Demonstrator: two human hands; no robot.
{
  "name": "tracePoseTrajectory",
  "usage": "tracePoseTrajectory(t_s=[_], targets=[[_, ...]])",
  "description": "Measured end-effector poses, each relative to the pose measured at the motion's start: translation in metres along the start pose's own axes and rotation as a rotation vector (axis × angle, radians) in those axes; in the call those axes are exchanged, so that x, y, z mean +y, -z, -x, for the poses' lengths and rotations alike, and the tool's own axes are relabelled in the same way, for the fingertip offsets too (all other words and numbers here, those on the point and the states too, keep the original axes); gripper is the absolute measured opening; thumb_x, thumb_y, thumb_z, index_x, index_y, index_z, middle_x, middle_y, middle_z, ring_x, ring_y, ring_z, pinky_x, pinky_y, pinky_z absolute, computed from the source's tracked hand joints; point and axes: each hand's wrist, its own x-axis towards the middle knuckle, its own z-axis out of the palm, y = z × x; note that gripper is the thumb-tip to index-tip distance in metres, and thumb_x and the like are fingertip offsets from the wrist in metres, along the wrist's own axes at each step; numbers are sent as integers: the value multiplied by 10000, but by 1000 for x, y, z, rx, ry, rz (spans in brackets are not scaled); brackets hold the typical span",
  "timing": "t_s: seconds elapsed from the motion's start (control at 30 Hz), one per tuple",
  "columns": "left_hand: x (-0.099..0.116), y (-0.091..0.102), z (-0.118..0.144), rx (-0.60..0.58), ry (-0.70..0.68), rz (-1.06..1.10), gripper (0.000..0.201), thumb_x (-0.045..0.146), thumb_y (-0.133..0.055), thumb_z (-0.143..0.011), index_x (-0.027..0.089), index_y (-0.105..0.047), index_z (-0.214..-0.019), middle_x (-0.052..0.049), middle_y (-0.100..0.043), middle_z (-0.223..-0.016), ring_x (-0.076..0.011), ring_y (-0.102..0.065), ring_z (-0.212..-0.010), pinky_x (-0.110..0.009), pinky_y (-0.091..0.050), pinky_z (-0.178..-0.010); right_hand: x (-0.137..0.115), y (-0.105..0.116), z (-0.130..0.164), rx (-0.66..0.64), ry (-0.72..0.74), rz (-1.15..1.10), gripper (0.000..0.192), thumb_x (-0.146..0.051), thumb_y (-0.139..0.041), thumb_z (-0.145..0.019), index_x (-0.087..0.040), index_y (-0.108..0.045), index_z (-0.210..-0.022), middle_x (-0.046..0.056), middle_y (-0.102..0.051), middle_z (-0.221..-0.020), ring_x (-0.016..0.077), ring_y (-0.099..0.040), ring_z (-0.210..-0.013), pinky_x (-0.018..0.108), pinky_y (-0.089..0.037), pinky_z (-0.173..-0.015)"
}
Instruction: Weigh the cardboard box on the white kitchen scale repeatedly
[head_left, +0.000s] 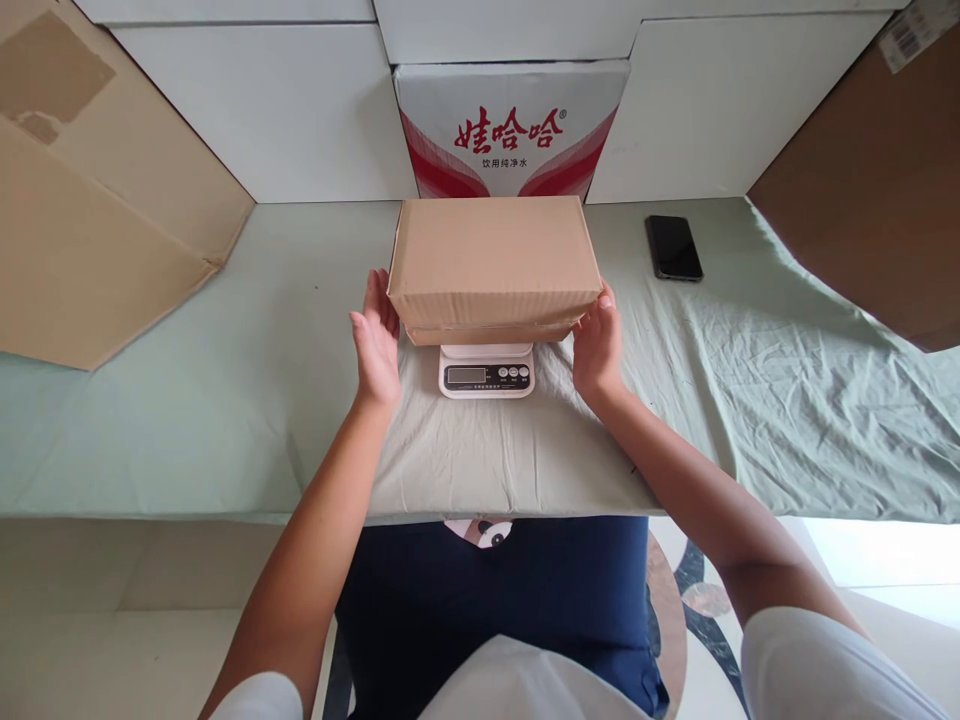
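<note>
A: We have the plain brown rectangular cardboard box [491, 268] sitting on the small white digital kitchen scale [486, 370], which stands on the pale green wrinkled cloth [750, 400] over the table. What worries us here?

B: The box is far wider than the scale's platform, so it overhangs on both sides and toward the back. If we press unevenly it could tip off, or shove the scale across the loose cloth. Its front edge also juts close over the display, so the reading could end up half hidden.

A: And any weight we lean on the box would spoil the number.

B: Yes, as long as our hands touch it. Our left hand [376, 340] stands upright at the box's left end, palm turned inward, fingers [373, 292] straight and close together, tips at the corner; we judge it touching or just beside the cardboard, not gripping. Our right hand [598, 345] is flat against the lower right corner, fingers together and loosely extended, not curled round anything.

A: So neither hand clamps the box?

B: No, they bracket it from both sides. The black smartphone [673, 247] lies well apart to the right, and the white carton with red print [510, 130] stands just behind the box, near enough to be bumped.
</note>
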Motion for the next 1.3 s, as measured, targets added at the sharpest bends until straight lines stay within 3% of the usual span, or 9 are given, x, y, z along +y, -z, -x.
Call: tracePoseTrajectory(t_s=[0.23, 0.5, 0.77, 0.93, 1.1, 1.2, 1.3], targets=[[1, 0, -1, -16, 18, 4, 794, 837, -296, -894, 360, -511, -1491, 7, -412, -1674, -262, -321, -1593, -460, -295, -1322, -3, -3, 3, 39, -35, -131, 566, -680, -472, -859, -440, -493, -1372, -37, -490, -1579, 308, -354, -1575, 626, -265, -1322], [1, 3, -2, -53, -4, -14, 848, 877, -357, -848, 372, -489, -1517, 29, -378, -1693, -258, -305, -1600, -436, -300, -1320, 3, -3, 1, -9, 92, -109, 607, -711, -450, -890, -431, -478, -1428, -57, -457, -1619, 293, -323, -1591, 600, -258, -1336], [3, -1, 1, -65, -30, -19, 824, 876, -351, -848, 370, -542, -1470, 19, -399, -1682, -284, -287, -1606, -458, -293, -1319, -8, -7, 1, -40, 88, -100, 648, -722, -450, -869, -425, -480, -1444, -65, -495, -1596, 304, -352, -1575, 557, -295, -1332], [7, -9, 7, -86, -78, -73, 787, 842, -331, -883, 336, -584, -1430, -51, -502, -1607, -317, -334, -1581, -478, -311, -1291, -21, -7, 0, -68, 36, -106, 612, -651, -460, -883, -428, -465, -1453, -63, -518, -1569, 316, -386, -1554, 562, -348, -1299], [8, -18, 9, -123, -165, -64, 714, 786, -355, -917, 297, -635, -1355, -90, -600, -1488, -319, -491, -1469, -478, -413, -1215, -22, -14, 3, -75, 89, -116, 535, -612, -474, -917, -392, -527, -1402, -21, -591, -1480, 295, -431, -1524, 505, -369, -1298], [11, -22, 1, -109, -191, -36, 673, 767, -381, -924, 303, -637, -1338, -75, -639, -1423, -303, -522, -1438, -463, -433, -1199, -22, -18, -7, -77, 117, -98, 552, -629, -496, -916, -389, -513, -1413, -14, -596, -1467, 290, -451, -1509, 504, -367, -1300], [12, -24, -27, -104, -214, -24, 651, 797, -421, -895, 329, -659, -1280, -46, -652, -1398, -287, -515, -1443, -435, -441, -1193, -26, -23, -35, -67, 195, -57, 596, -698, -469, -910, -391, -495, -1420, -22, -577, -1489, 283, -441, -1514, 495, -393, -1285]])
